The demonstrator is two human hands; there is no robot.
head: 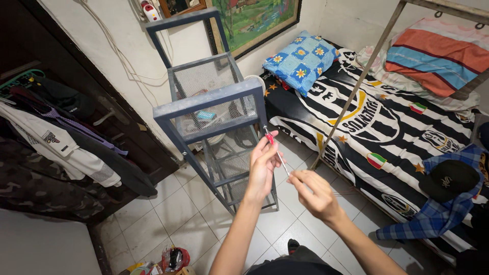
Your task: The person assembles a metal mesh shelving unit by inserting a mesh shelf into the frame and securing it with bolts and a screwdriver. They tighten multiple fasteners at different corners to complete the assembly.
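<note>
Fingers first: the left hand (263, 168) has its fingertips pinched shut around the red handle of one small screwdriver (275, 151), holding it up in the air, while the right hand (315, 192) pinches closed on the far end of the thin metal shaft, so both hands grip that single tool between them. The screwdriver sits just in front of the grey metal rack (214, 119), near its front corner post, can't tell if it actually touches it. That rack is one unit, mesh panels, with several shelves visible, standing on the white tiled floor (178, 214). To the right there's one bed (387, 132) with a black-and-white striped cover, two pillows on it: a blue patchwork pillow (300, 58) and a striped orange-and-blue pillow (438, 53). One black cap (449, 178) lies on a blue plaid shirt (438, 214). Clothes (61, 142) hang on the left.
</note>
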